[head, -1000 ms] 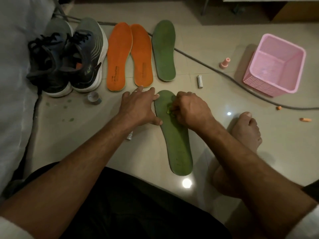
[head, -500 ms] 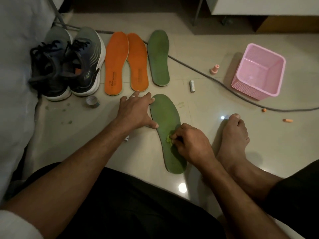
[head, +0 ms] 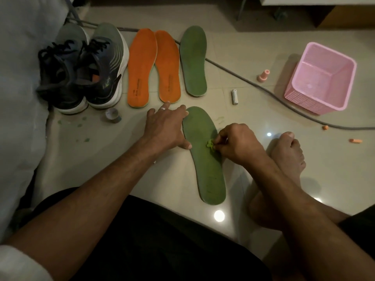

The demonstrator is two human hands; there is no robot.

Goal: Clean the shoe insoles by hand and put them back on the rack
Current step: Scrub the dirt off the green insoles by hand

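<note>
Two orange insoles (head: 154, 66) lie beyond; left hand (head: 165, 128) flat, right hand (head: 233, 144) pinching green wad (head: 210, 143).

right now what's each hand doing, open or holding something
Left hand: open, flat on the floor, thumb against the near green insole.
Right hand: fingers pinched shut on a small light-green wad, pressed to that insole.
</note>
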